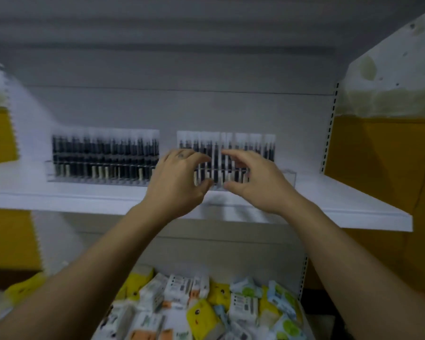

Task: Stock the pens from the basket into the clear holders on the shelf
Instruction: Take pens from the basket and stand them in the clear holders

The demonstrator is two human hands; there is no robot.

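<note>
Head view: the step looks like seating pens [255, 146] in the right holder [288, 179], which stands mid-shelf [353, 204]. The left hand [179, 173] and right hand [253, 177] curl at its middle rows, thumbs low and fingers high. Blur hides whether either pinches a pen. The next move probably calls for pressing the pens down upright. The left holder [101, 155] looks full.

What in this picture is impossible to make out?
Head view:
- Whether the left hand or right hand grips a pen: motion blur.
- How many pens the right holder has: the hands cover its middle.
- Print on the pens: blurred, too small.
- Packets below: cut off by the bottom edge.
</note>
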